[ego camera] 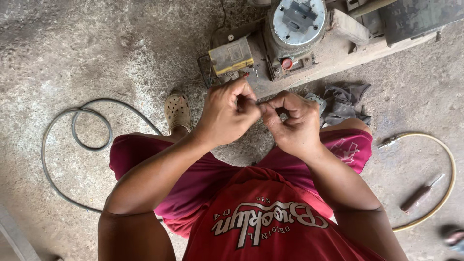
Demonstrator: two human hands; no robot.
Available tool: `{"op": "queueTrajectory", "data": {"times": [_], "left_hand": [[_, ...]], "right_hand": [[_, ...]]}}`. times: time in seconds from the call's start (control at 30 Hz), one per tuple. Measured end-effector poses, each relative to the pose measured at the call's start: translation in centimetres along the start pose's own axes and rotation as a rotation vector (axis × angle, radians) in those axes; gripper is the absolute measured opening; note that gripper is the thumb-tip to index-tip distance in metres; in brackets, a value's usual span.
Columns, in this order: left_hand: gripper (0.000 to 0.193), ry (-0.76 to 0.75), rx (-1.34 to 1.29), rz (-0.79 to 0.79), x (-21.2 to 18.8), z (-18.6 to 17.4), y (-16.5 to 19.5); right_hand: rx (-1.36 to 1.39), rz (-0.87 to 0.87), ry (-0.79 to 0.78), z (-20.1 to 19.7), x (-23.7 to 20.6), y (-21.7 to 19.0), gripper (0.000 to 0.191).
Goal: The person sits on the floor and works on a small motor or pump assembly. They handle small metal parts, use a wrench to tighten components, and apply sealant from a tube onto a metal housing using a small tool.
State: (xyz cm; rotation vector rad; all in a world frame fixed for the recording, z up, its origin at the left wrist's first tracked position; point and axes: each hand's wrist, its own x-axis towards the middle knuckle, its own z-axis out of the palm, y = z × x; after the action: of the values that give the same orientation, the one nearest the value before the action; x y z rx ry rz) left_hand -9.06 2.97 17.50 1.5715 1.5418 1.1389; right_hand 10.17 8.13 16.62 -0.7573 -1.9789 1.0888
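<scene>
Between my two hands I pinch a thin, dark, short piece of metal (261, 102), perhaps a bit of wire or a pin; it is too small to tell which. My left hand (227, 113) has its grip clenched on one end, thumb against curled fingers, and my right hand (292, 121) is clenched on the other end, so the knuckles nearly touch. The piece sits in the air above my knees, over the rough grey concrete floor (96, 48).

Just beyond my hands, toward the far edge of the floor, stands a worn grey metal motor with a round cap (296, 29), a small yellow-trimmed box (231, 57) beside it. A crumpled dark grey rag (345, 99) lies near my right hand. A grey looped cable (72, 140) lies toward the left edge; a yellowish curved hose (447, 164) and a brown-handled screwdriver (418, 195) lie toward the right edge. My beige sandal (177, 111) rests below the left hand.
</scene>
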Motion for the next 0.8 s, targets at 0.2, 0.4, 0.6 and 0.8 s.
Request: {"op": "queueTrajectory", "data": {"times": [0.2,0.4,0.6,0.8], "left_hand": [[0.012,-0.107,-0.087,-0.021,0.1,-0.8,-0.2],[0.021,-0.092,0.032,-0.074,0.4,-0.4,0.2],[0.024,-0.066,0.099,-0.072,0.4,-0.1,0.7],[0.012,-0.046,0.124,0.123,0.0,0.8,1.2]], "right_hand": [[0.327,0.308,-0.129,-0.6,0.0,1.1,0.009],[0.277,0.365,-0.058,-1.5,-0.1,1.5,0.017],[0.47,0.327,-0.119,-2.0,-0.1,2.0,0.031],[0.238,0.248,-0.025,-0.8,0.2,2.0,0.011]]}}
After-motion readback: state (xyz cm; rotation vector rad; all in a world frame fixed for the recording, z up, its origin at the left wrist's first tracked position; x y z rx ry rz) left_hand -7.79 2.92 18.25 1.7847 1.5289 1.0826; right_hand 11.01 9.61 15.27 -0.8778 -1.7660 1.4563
